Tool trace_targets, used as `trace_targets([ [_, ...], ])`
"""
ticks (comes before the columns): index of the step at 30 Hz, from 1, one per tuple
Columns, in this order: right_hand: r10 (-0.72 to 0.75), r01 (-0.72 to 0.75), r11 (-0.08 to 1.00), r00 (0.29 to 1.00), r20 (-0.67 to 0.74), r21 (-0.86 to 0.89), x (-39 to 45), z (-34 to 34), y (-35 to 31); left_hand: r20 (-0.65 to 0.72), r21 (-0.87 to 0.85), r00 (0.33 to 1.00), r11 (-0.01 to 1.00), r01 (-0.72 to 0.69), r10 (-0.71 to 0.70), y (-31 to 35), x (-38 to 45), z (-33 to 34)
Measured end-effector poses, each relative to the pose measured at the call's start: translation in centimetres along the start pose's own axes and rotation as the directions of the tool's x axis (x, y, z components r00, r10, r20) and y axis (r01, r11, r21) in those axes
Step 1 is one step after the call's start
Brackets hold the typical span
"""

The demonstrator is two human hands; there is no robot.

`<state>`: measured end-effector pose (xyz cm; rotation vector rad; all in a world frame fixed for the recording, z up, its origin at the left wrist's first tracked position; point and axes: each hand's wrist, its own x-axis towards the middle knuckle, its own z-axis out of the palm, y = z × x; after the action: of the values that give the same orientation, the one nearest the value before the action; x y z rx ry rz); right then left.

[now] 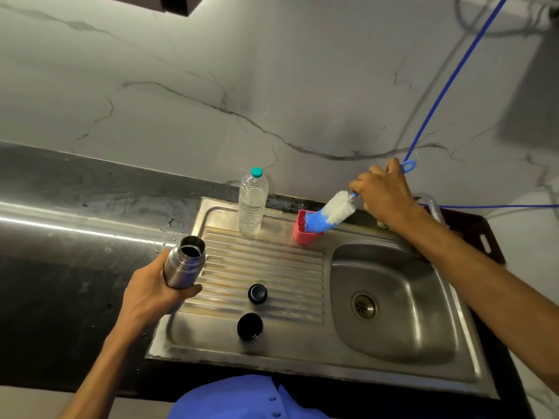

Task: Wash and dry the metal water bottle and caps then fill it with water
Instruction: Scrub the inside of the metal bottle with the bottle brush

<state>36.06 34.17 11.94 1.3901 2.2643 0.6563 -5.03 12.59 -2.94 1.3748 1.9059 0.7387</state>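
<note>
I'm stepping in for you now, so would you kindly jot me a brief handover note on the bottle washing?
Left hand grips the open metal bottle over the counter's edge.
Right hand holds the bottle brush, its bristles at the pink cup.
Both black caps lie on the drainboard; the plastic water bottle stands behind.
Done: caps off.
Left: scrub, rinse, dry, fill.

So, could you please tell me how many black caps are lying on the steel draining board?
2. A smaller black cap lies on the ribbed middle of the draining board; a larger round black cap lies nearer the person, on its flat front. None looks hidden.
</note>
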Motion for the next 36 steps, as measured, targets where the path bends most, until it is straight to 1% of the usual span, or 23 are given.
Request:
trace_targets([
  [6,-0.075,0.075,0.996,0.997,0.012,-0.043,1.6,1.3,-1.5,0.003,0.010,1.000,1.000,-0.002,0.002,-0.6,-0.5,0.0],
  [10,-0.091,0.092,0.993,0.996,0.013,-0.074,2.9,1.4,-2.1,0.011,0.011,1.000,1.000,-0.001,0.001,-0.7,-0.5,-0.1],
  [17,-0.121,0.124,0.983,0.992,0.032,-0.132,3.9,1.8,-2.6,0.030,-0.041,0.999,0.998,0.038,-0.037,-0.5,-0.5,0.3],
  [21,-0.132,0.139,0.984,0.989,0.068,-0.107,3.6,2.7,-3.4,0.042,-0.051,0.999,0.998,0.030,-0.028,-0.1,-0.6,0.7],
  [24,-0.122,0.124,0.989,0.992,0.032,-0.081,3.3,2.2,-2.5,0.043,-0.065,0.999,0.998,0.028,-0.025,0.2,-0.7,0.8],
  [27,-0.063,0.063,0.998,0.998,0.007,0.012,2.6,1.4,-0.3,0.038,-0.069,0.999,0.997,0.030,-0.027,0.3,-0.7,0.9],
  [30,0.086,-0.082,0.983,0.996,-0.021,0.166,1.0,1.4,2.3,0.034,-0.065,0.999,0.997,0.037,-0.035,0.8,-0.7,1.1],
  [33,0.212,-0.210,0.933,0.977,0.024,0.293,-1.7,1.9,4.3,0.034,-0.068,0.999,0.997,0.025,-0.023,1.3,-0.8,1.7],
  [36,0.290,-0.287,0.854,0.955,0.061,0.433,-5.4,3.3,5.9,0.013,-0.100,1.000,0.995,-0.008,0.009,3.0,-0.9,2.7],
])
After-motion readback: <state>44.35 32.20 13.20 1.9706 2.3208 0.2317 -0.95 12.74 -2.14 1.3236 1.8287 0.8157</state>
